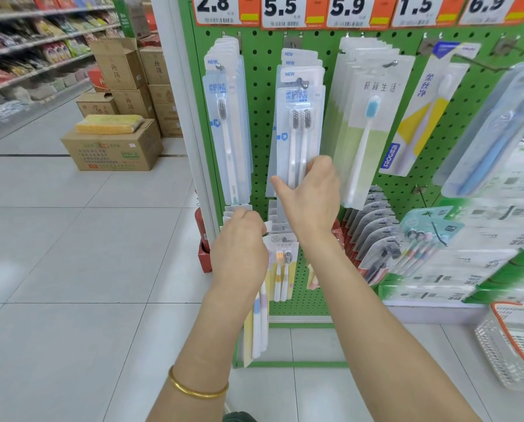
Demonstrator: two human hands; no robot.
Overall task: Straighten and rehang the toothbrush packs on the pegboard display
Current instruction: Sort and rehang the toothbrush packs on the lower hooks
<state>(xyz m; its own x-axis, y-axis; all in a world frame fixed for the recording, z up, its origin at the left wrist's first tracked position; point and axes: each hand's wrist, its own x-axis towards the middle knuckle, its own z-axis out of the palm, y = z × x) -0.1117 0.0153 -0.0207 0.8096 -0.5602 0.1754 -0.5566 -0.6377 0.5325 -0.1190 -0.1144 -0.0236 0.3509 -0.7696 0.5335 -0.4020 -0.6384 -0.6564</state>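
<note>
A green pegboard (260, 95) carries hanging toothbrush packs. A single-brush pack (227, 129) hangs at the upper left. Beside it hangs a stack of twin-brush packs (300, 123). My right hand (309, 196) is at the bottom of this stack, thumb spread out to the left and fingers bent onto the packs' lower right edge. My left hand (240, 245) is lower, its fingers curled round the tops of the lower-row packs (256, 318) that hang below the single-brush pack. The fingertips of both hands are hidden.
More packs hang to the right: a blue-brush pack (367, 123), a tilted yellow pack (419, 117), angled rows (373, 236). Price tags (282, 10) run along the top. Cardboard boxes (111, 147) stand on the tiled floor at left. A white basket (510, 345) sits at lower right.
</note>
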